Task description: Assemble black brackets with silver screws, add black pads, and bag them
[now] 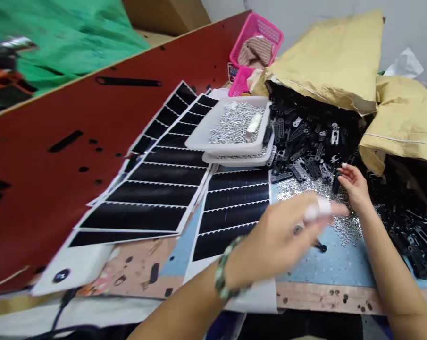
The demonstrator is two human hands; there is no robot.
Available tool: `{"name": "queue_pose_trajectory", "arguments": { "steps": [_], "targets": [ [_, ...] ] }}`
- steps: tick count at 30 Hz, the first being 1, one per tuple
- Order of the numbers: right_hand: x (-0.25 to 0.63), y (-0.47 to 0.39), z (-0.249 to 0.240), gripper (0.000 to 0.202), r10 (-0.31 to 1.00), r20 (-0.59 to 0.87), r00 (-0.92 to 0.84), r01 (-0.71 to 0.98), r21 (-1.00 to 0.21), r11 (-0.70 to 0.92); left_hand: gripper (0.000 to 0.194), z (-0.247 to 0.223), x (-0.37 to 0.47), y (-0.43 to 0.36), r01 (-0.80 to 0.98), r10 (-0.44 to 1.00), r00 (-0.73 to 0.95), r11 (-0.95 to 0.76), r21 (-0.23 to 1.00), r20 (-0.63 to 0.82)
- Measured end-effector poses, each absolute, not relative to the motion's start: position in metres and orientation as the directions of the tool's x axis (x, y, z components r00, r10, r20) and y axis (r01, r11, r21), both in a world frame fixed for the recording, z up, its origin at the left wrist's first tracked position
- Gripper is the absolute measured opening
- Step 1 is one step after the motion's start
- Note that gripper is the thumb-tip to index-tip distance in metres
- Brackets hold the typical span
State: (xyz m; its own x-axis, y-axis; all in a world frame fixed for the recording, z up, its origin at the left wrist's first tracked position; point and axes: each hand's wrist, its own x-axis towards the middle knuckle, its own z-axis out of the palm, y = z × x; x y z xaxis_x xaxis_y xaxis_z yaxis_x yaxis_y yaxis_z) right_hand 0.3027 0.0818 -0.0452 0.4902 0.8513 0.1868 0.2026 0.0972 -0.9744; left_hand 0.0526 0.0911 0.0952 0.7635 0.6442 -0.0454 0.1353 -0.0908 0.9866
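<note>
My left hand (287,231) is smeared by motion above the blue work surface (301,264). White tape wraps one of its fingers, and a bracelet circles the wrist. A small dark part (320,246) lies just below its fingers; whether the hand holds anything is unclear. At the edge of the heap, my right hand (356,189) pinches a small black plastic piece (336,183) between thumb and fingers. One of its fingertips is also wrapped in white. Beneath and between both hands spread many tiny silvery metal pieces (344,231).
Black slotted parts (298,141) spill from yellow sacks (326,61). Stacked white trays (195,139) hold silvery rivet-like pieces. Black-strip sheets (153,193) lie at left by a red board (57,189). Pink baskets (250,23) stand behind; more black parts (416,245) sit far right.
</note>
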Motion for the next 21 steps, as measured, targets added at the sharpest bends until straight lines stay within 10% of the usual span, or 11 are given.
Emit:
{"name": "queue_pose_trajectory", "arguments": {
  "steps": [4, 8, 12, 14, 17, 21],
  "targets": [
    [0.287, 0.065, -0.029, 0.046, 0.883, 0.142, 0.448, 0.040, -0.990, 0.138, 0.041, 0.046, 0.088, 0.135, 0.165, 0.745, 0.667, -0.154, 0.974, 0.004],
    [0.262, 0.047, -0.021, 0.039, 0.801, 0.243, 0.547, 0.069, -0.967, 0.247, 0.039, 0.007, 0.112, 0.131, 0.125, 0.585, 0.760, 0.295, 0.947, -0.283],
    [0.253, 0.027, -0.018, 0.030, 0.842, 0.382, 0.381, 0.279, -0.916, 0.289, 0.035, 0.004, 0.130, 0.113, -0.125, 0.518, 0.809, 0.614, 0.779, -0.278],
    [0.275, 0.021, -0.018, 0.026, 0.905, 0.345, 0.250, 0.462, -0.864, 0.201, 0.027, 0.008, 0.134, 0.114, -0.234, 0.651, 0.713, 0.572, 0.786, -0.261],
    [0.340, 0.023, -0.023, 0.019, 0.726, 0.379, 0.573, 0.708, -0.676, -0.206, 0.024, 0.010, 0.132, 0.123, -0.174, 0.701, 0.652, 0.508, 0.843, -0.288],
    [0.413, 0.040, -0.038, 0.007, 0.673, 0.385, 0.631, 0.722, -0.610, -0.328, 0.033, 0.004, 0.127, 0.126, 0.045, 0.641, 0.695, 0.414, 0.909, -0.326]
  ]
}}
